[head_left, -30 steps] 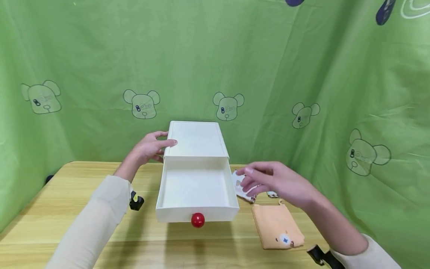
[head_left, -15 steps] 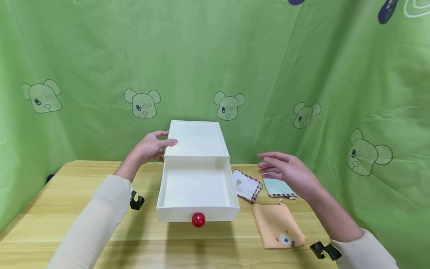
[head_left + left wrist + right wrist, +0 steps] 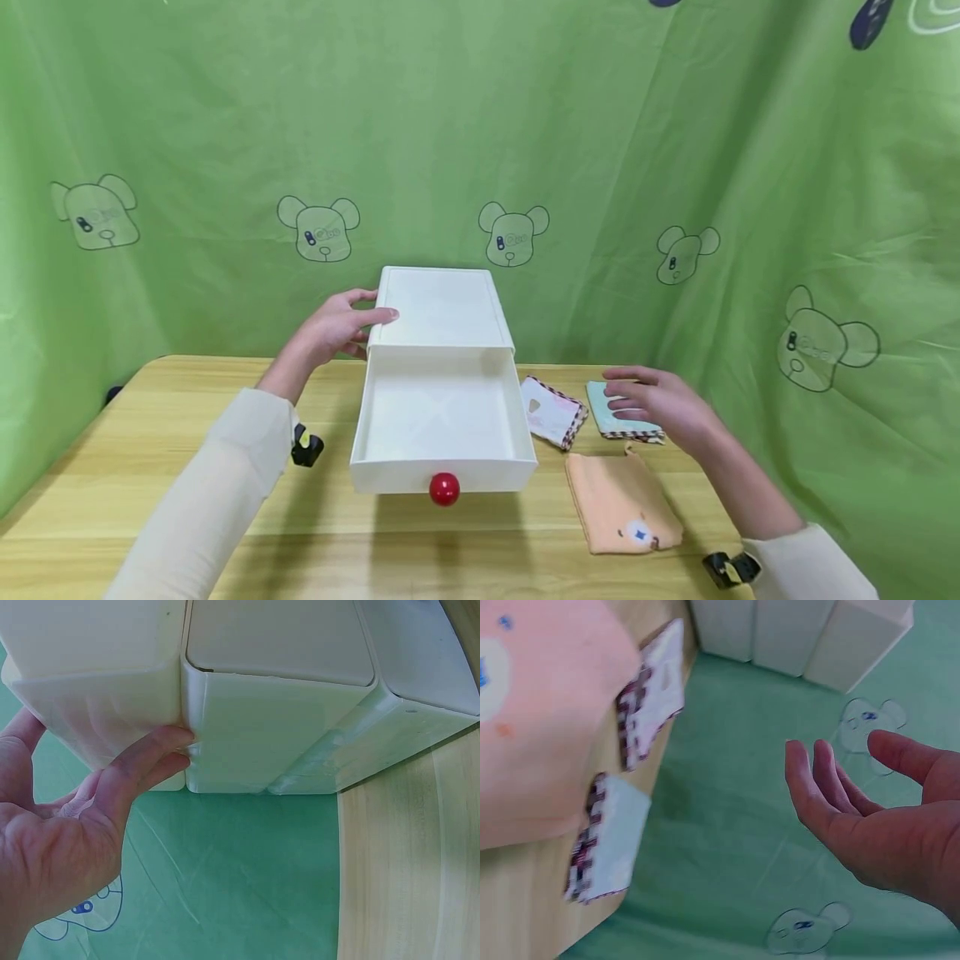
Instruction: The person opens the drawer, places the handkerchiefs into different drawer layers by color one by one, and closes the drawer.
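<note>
At the left edge of a white drawer unit (image 3: 442, 304), my left hand (image 3: 330, 329) grips its top corner, thumb lying on the top. Its other fingers reach the unit's side in the left wrist view, where several stacked levels show. The top drawer (image 3: 442, 433) is pulled out, bare inside, with a red ball knob (image 3: 445, 489). My right hand (image 3: 675, 408) hovers with loosely bent fingers and nothing in them, overlapping a folded light-blue handkerchief (image 3: 602, 407). A folded white handkerchief (image 3: 553, 410) with checked edging lies to the left of that one.
Nearer the front lies a folded peach towel (image 3: 611, 496) with an animal face and a small loop. Everything rests on a wooden table (image 3: 225, 500). A green curtain (image 3: 420, 125) printed with bear heads hangs behind and at both sides.
My right hand has moved right, away from the white handkerchief, then lowered over the light-blue one, now largely uncovering both. My left hand stays on the drawer unit.
</note>
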A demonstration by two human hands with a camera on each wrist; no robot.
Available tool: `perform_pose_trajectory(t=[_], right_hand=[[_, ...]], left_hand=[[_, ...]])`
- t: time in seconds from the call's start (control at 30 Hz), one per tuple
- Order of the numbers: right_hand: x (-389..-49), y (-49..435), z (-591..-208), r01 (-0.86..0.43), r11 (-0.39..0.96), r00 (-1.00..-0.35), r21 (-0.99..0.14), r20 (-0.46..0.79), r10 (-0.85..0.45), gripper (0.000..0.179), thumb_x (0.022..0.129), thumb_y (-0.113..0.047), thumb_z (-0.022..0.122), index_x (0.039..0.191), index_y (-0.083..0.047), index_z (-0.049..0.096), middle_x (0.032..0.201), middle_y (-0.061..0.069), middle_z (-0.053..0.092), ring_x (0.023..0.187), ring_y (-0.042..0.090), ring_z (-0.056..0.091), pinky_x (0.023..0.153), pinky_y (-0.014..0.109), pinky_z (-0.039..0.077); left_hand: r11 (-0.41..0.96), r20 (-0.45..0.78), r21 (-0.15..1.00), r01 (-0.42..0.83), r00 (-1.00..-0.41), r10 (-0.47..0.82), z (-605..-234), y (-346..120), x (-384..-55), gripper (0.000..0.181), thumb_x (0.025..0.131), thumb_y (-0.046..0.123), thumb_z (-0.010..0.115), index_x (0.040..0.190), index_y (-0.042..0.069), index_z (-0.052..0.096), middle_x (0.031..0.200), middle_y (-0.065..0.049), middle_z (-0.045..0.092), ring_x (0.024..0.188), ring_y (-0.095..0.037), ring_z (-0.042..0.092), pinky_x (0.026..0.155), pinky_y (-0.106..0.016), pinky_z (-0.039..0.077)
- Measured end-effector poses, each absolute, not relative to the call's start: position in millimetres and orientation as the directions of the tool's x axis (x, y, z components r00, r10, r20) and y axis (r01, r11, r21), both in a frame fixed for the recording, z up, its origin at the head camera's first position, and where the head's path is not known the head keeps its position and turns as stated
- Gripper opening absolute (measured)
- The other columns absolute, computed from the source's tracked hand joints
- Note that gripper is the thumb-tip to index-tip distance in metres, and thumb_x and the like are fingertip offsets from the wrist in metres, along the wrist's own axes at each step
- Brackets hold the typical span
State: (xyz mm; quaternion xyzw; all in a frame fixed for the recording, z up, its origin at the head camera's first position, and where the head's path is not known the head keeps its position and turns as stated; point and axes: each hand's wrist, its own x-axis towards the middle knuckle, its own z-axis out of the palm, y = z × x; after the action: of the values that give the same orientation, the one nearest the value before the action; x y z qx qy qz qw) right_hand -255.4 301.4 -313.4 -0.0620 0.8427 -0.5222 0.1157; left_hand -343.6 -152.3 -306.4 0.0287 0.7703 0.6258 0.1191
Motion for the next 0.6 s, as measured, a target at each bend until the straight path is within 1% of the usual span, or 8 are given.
perform_pose_trajectory(t=[0.17, 0.27, 0.43, 0.6], right_hand=[[-261, 315, -333, 0.04, 0.45, -0.969, -0.892, -0.145, -0.202, 0.056, 0.096, -0.022, 0.054, 0.142, 0.004, 0.035, 0.139, 0.029, 0.042, 0.117, 0.038, 0.054, 0.1, 0.045, 0.046], [-264, 321, -345, 0.059, 0.453, -0.973, -0.89, -0.152, -0.172, 0.056, 0.096, -0.021, 0.055, 0.141, 0.006, 0.036, 0.139, 0.03, 0.041, 0.115, 0.037, 0.055, 0.099, 0.045, 0.047], [-267, 330, -362, 0.093, 0.471, -0.98, -0.877, -0.164, -0.112, 0.059, 0.094, -0.022, 0.059, 0.139, 0.008, 0.037, 0.138, 0.033, 0.04, 0.11, 0.034, 0.058, 0.096, 0.042, 0.05], [-267, 338, -378, 0.128, 0.496, -0.978, -0.859, -0.192, -0.08, 0.058, 0.095, -0.023, 0.057, 0.138, 0.01, 0.037, 0.137, 0.033, 0.042, 0.114, 0.039, 0.055, 0.097, 0.042, 0.049]], left_hand=[[0.209, -0.149, 0.972, -0.108, -0.97, 0.192, -307, -153, -344, 0.087, 0.081, 0.032, 0.076, 0.15, 0.017, 0.025, 0.115, -0.018, 0.059, 0.075, -0.024, 0.063, 0.078, -0.045, 0.058], [0.207, -0.15, 0.972, -0.11, -0.97, 0.192, -307, -153, -344, 0.088, 0.081, 0.032, 0.076, 0.15, 0.017, 0.025, 0.115, -0.018, 0.059, 0.077, -0.025, 0.064, 0.079, -0.045, 0.057], [0.205, -0.149, 0.973, -0.109, -0.97, 0.191, -307, -153, -344, 0.088, 0.081, 0.032, 0.076, 0.15, 0.017, 0.025, 0.116, -0.018, 0.058, 0.075, -0.024, 0.063, 0.079, -0.046, 0.057], [0.199, -0.153, 0.973, -0.114, -0.969, 0.193, -307, -152, -344, 0.089, 0.08, 0.033, 0.076, 0.15, 0.017, 0.025, 0.117, -0.018, 0.058, 0.076, -0.025, 0.063, 0.081, -0.047, 0.057]])
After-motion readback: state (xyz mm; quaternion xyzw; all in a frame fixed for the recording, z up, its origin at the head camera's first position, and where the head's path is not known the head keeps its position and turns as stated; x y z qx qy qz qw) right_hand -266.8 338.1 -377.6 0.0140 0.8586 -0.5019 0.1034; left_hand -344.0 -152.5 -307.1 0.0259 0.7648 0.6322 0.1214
